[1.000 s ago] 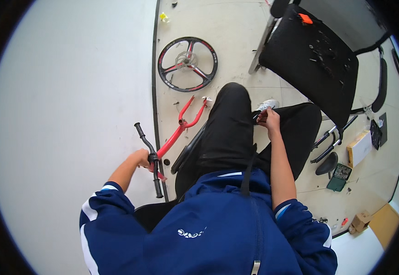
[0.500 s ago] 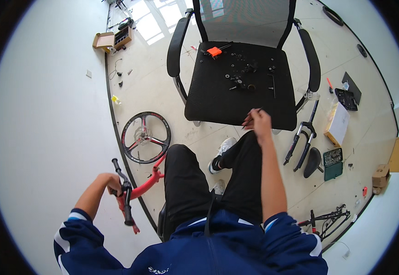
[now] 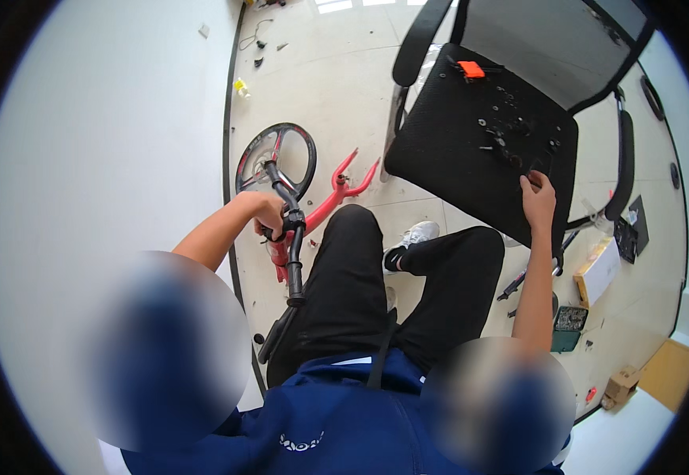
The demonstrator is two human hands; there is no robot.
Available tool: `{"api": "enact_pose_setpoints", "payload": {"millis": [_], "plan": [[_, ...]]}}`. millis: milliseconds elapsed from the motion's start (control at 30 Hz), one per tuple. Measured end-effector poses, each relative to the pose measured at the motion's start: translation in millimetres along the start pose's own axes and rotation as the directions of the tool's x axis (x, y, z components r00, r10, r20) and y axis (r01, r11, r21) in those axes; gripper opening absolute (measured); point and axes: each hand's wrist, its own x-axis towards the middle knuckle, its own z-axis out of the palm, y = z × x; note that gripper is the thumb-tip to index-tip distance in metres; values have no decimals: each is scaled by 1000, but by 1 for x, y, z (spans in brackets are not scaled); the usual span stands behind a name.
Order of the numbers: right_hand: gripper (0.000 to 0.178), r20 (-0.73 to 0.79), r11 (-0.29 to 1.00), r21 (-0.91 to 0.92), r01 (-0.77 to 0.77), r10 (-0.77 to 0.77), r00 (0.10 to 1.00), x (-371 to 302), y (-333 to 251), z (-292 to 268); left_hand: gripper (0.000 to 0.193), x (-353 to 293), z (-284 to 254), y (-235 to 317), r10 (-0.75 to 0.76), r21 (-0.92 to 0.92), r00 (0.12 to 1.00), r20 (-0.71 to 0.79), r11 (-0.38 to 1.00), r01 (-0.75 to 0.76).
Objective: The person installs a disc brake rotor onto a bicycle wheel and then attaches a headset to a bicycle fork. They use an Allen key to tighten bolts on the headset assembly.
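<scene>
My left hand (image 3: 268, 217) is wrapped round the middle of a black handlebar (image 3: 295, 265), at the clamp joining it to a red bicycle frame (image 3: 330, 204). The frame stands tilted beside my left knee, its forked end pointing away. Over the black seat (image 3: 447, 154) of an office chair, my right hand (image 3: 539, 199) is closed with thumb and fingertips together. What they pinch, if anything, I cannot make out against the dark seat. Small washers (image 3: 482, 123), bolts and black parts lie scattered just beyond those fingers. An orange tool holder (image 3: 471, 70) rests farther back on the seat.
A three-spoke wheel (image 3: 307, 150) lies on the floor at left, partly behind the handlebar. The chair's armrests (image 3: 421, 41) rise on both sides of the seat. At right are a white-topped box (image 3: 598, 271), a green case (image 3: 566, 340) and a cardboard box (image 3: 622, 384).
The view has turned, shifting the chair to the right. Handlebar and frame have swung closer to my left knee with my left hand. My right hand has moved farther over the seat.
</scene>
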Motion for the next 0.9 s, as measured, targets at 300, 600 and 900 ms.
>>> {"api": "enact_pose_setpoints", "payload": {"millis": [300, 600, 900], "plan": [[38, 745, 833, 537, -134, -394, 538, -195, -203, 76, 26, -30, -22, -40, -43, -50, 992, 119, 998, 49], [52, 883, 311, 258, -915, -459, 93, -278, -246, 136, 33, -45, -59, -37, -143, -72, 966, 216, 984, 162], [52, 942, 54, 20, -998, -336, 1, -202, -217, 111, 30, -22, -117, 39, -252, 145, 918, 305, 965, 216]]}}
